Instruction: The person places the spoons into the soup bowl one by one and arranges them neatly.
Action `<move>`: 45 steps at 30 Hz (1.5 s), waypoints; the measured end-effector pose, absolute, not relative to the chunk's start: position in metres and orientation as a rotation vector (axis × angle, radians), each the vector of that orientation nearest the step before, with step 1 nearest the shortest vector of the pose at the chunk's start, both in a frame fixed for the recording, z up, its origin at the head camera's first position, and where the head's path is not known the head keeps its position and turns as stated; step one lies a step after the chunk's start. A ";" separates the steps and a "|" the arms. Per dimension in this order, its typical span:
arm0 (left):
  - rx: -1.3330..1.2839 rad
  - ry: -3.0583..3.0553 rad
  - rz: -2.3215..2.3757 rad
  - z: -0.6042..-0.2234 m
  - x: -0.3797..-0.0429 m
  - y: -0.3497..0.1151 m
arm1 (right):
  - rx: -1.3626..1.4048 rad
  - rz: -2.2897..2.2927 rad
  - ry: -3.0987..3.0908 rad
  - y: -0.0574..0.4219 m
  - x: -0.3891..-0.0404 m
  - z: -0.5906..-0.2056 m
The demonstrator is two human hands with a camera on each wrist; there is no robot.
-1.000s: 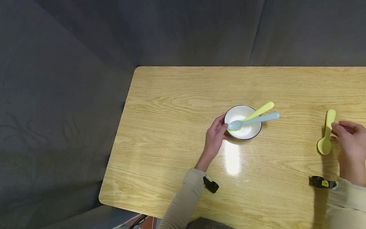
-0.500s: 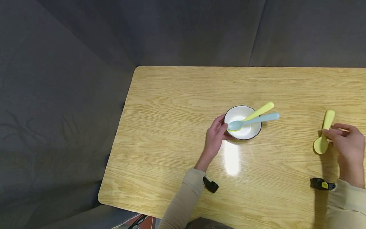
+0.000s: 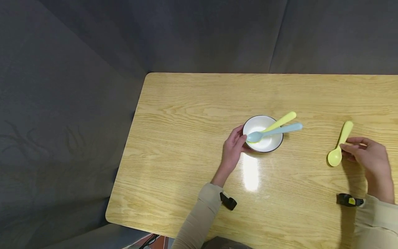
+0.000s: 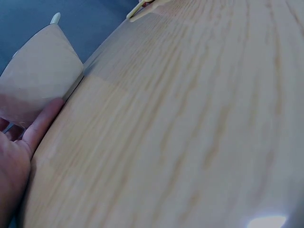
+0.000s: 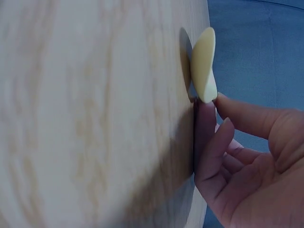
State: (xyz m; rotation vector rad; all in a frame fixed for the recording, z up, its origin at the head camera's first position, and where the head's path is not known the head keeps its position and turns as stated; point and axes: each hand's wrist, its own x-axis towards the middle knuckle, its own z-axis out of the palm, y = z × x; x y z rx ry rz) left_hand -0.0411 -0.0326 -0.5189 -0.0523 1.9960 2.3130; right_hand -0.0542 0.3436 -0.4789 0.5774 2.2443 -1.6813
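A white bowl with a dark rim (image 3: 271, 146) stands on the table, and my left hand (image 3: 231, 150) holds it by its left side, thumb at the rim. In the left wrist view the fingers lie against the bowl's outer wall (image 4: 45, 71). Inside the bowl, a light blue spoon (image 3: 280, 130) lies across a yellow-green spoon (image 3: 284, 119), both handles sticking out over the right rim. Farther right, my right hand (image 3: 370, 155) pinches a pale yellow spoon (image 3: 346, 130) between thumb and fingers. Its scoop (image 5: 203, 59) hovers close over the wood in the right wrist view.
The wooden table (image 3: 174, 138) ends at a rounded left edge. Dark grey fabric (image 3: 211, 34) hangs behind it and along the left. A black wrist camera (image 3: 228, 201) sits at the left sleeve, another black camera (image 3: 349, 200) at the right one.
My right hand has closed on the pale yellow spoon and brought it left, tilting its handle further to the right. The left hand and bowl stay practically in place.
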 end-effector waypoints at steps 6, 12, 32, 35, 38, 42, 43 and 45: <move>-0.039 1.982 2.318 -0.520 -0.040 -0.033 | 0.553 -1.733 2.181 0.343 -0.055 -0.479; -0.040 1.978 2.321 -0.519 -0.041 -0.032 | 0.587 -1.766 2.168 0.341 -0.055 -0.478; -0.044 1.935 2.357 -0.520 -0.041 -0.032 | 0.570 -1.485 2.345 0.338 -0.057 -0.477; -0.054 1.936 2.352 -0.521 -0.041 -0.031 | 0.580 -1.499 2.340 0.339 -0.055 -0.477; -0.058 1.939 2.344 -0.520 -0.040 -0.031 | 0.596 -1.515 2.315 0.341 -0.052 -0.477; -0.047 1.951 2.342 -0.520 -0.040 -0.032 | 0.612 -1.581 2.244 0.339 -0.050 -0.476; -0.044 1.955 2.341 -0.520 -0.040 -0.032 | 0.609 -1.602 2.228 0.338 -0.050 -0.476; -0.035 1.963 2.341 -0.520 -0.041 -0.033 | 0.612 -1.670 2.185 0.334 -0.049 -0.475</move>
